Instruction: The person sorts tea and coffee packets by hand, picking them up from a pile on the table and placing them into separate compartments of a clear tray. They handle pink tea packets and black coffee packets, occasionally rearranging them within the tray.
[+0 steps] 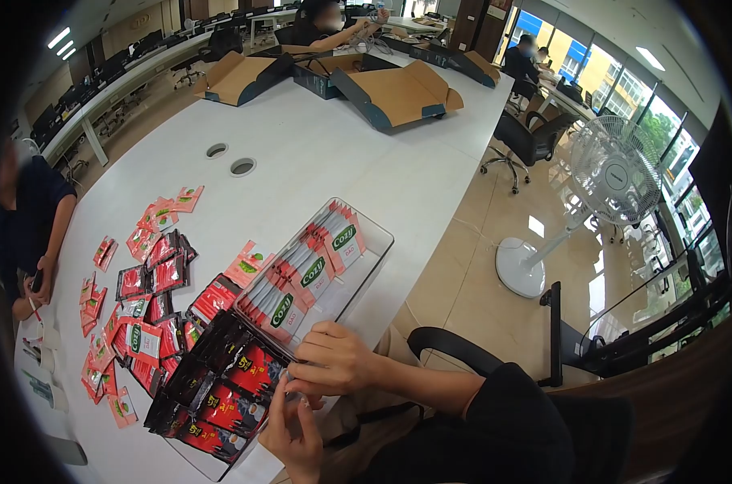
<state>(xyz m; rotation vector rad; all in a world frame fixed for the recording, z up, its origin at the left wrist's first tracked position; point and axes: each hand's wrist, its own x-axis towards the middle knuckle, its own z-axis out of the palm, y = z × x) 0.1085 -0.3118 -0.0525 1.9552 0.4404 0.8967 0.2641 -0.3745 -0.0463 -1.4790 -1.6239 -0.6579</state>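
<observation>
My right hand (330, 360) is closed, fingers curled, above the near corner where two clear bins meet. Just below it, my left hand (293, 436) has its thumb and forefinger stretched up and apart, the fingertips meeting the right hand. Whatever lies between the fingers is hidden. The farther clear bin (378, 262) holds rows of pink-and-white Cozy sachets (314, 273) standing on edge. In the nearer bin (197, 466) are black-and-red coffee-style sachets (225, 401) in rows. To their left lies a loose pile of red sachets (170, 273) and pink sachets (143, 343).
Opened cardboard boxes (398, 93) stand at the table's far end. Two round cable holes (243, 167) are in the white tabletop (326, 153). One person (31, 218) stands at the left edge, another (322, 28) sits behind the boxes. A fan (616, 177) and office chair (531, 141) are right.
</observation>
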